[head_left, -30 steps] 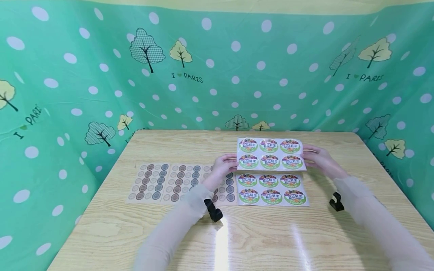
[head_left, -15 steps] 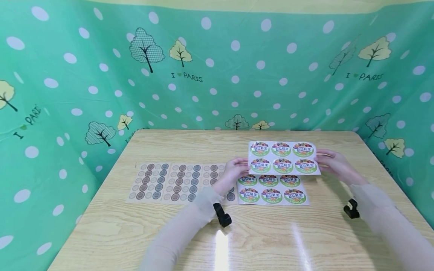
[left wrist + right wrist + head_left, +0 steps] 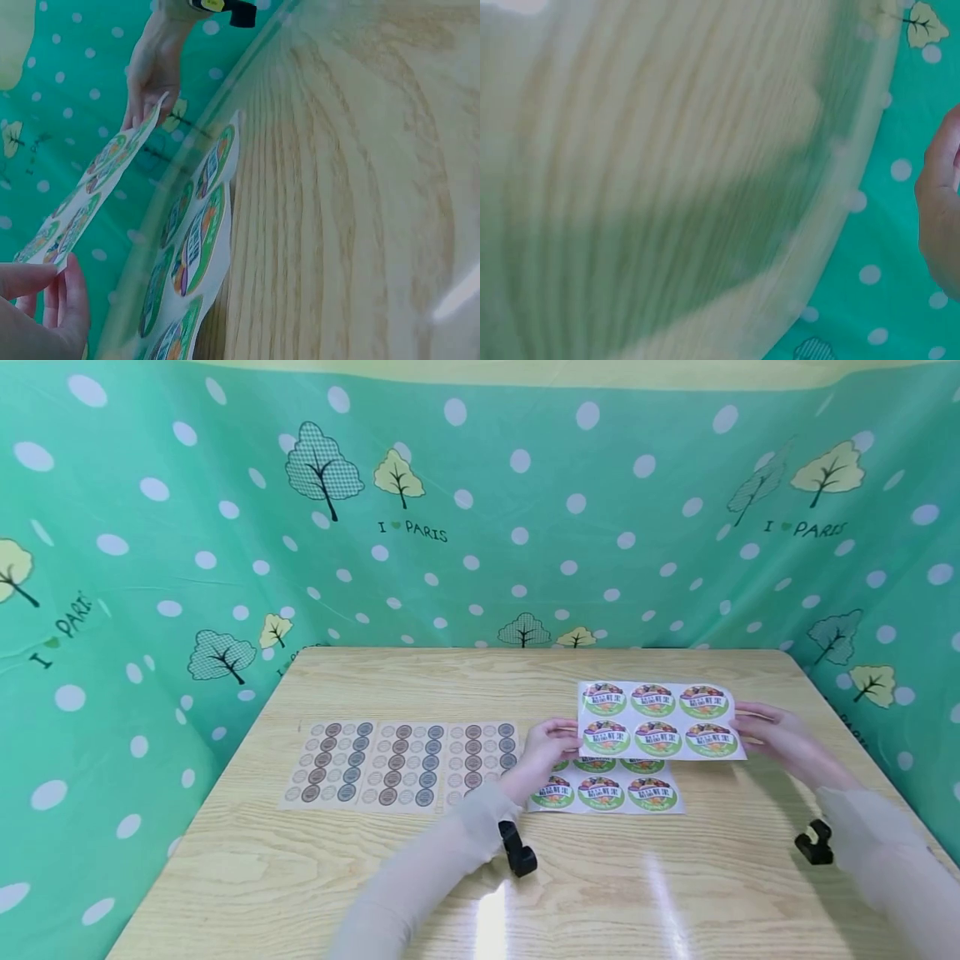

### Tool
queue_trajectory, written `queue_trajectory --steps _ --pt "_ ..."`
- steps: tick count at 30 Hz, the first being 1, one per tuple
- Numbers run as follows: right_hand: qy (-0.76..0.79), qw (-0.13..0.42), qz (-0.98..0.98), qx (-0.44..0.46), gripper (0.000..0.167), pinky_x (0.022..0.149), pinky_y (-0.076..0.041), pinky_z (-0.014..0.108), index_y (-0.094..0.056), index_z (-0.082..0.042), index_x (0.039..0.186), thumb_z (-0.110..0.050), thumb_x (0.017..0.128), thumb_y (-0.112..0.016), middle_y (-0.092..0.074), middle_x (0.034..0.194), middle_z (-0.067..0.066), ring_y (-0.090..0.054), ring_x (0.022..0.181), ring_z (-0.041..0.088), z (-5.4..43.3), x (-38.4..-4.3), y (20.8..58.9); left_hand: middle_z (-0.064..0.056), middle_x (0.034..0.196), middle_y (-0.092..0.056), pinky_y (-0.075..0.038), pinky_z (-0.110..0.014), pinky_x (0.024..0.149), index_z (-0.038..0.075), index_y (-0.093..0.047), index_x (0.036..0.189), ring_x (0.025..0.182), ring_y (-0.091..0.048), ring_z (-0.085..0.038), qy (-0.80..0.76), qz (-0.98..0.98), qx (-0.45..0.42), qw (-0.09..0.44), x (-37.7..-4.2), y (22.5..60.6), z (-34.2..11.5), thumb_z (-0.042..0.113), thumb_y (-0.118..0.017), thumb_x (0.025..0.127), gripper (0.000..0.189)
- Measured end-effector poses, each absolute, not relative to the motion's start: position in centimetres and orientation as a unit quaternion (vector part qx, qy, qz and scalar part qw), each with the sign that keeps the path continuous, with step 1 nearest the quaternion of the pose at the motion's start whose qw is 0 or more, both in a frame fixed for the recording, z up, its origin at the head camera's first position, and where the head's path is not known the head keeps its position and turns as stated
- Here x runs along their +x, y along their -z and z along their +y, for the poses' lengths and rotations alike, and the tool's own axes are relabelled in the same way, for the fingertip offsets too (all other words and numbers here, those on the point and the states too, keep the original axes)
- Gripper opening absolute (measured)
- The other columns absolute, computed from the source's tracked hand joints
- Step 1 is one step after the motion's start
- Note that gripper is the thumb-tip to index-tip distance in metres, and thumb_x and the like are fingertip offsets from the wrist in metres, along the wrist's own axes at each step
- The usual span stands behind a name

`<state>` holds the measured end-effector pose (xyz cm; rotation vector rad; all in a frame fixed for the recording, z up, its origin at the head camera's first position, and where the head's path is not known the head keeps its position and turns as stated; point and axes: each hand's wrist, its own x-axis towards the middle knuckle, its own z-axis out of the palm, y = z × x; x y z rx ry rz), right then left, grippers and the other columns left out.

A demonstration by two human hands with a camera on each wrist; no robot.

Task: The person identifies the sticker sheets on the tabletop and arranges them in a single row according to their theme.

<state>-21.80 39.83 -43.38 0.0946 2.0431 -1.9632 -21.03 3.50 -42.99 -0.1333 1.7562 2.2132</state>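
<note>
Between both hands a white sheet of round fruit stickers [image 3: 656, 720] is held up off the table. My left hand [image 3: 546, 753] pinches its left edge between thumb and fingers, as the left wrist view also shows. At the opposite edge, my right hand [image 3: 783, 739] grips the sheet by its side. Below and partly behind it, a second sheet of the same fruit stickers [image 3: 202, 247] lies on the table. In the right wrist view only part of the right hand [image 3: 941, 202] shows at the edge, and the sheet is out of sight.
Three beige sheets of small round stickers [image 3: 401, 766] lie side by side on the left of the wooden table [image 3: 300, 877], the third partly behind the left arm. A green dotted curtain [image 3: 517, 527] hangs around the back and sides. Each wrist wears a black clip [image 3: 517, 849].
Both hands have carried the raised fruit sticker sheet to the right and slightly nearer. More of the third beige sheet shows now, while the sheets on the table have stayed put.
</note>
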Motion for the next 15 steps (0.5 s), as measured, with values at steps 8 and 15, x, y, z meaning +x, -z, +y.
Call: queue_trajectory --steps 8,15 --pt "0.71 0.153 0.687 0.015 0.019 0.07 -0.049 0.02 -0.055 -0.029 0.101 -0.015 0.09 -0.051 -0.061 0.095 -0.015 -0.059 0.085 0.002 41.2 -19.4 42.1 -0.009 0.081 -0.062 -0.053 -0.029 0.068 -0.001 -0.061 0.099 0.068 -0.059 -0.014 -0.765 0.622 -0.054 0.157 -20.2 43.0 6.2 -0.01 -0.06 0.073 0.027" --pt "0.726 0.157 0.67 0.013 0.021 0.072 -0.049 0.02 -0.056 -0.028 0.103 -0.014 0.091 -0.048 -0.061 0.097 -0.012 -0.059 0.087 0.004 43.2 -18.5 42.7 -0.009 0.078 -0.062 -0.053 -0.028 0.064 -0.003 -0.061 0.097 0.064 -0.057 -0.012 -0.776 0.609 -0.04 0.159 -19.3 43.1 7.9 -0.012 -0.059 0.073 0.026"
